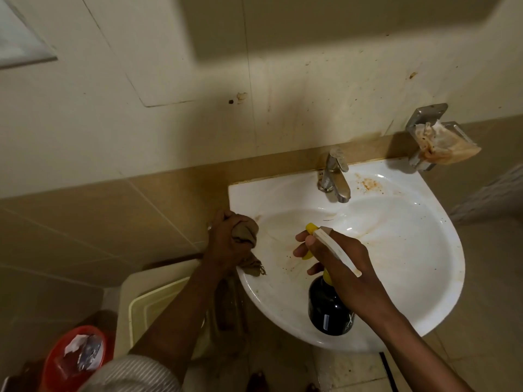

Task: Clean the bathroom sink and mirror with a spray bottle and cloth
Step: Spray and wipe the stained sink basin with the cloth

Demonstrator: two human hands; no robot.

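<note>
White porcelain fills the head view: the sink (pixel 410 250) is streaked brown around the bowl and near the tap (pixel 334 176). The right hand (pixel 342 258) has its fingers curled round the spray bottle (pixel 329 309), nozzle aimed into the bowl. The left hand (pixel 226 244) grips the bunched cloth (pixel 246 236) at the sink's left rim. Spray may drift onto the cloth hand, since it sits near the nozzle's line.
</note>
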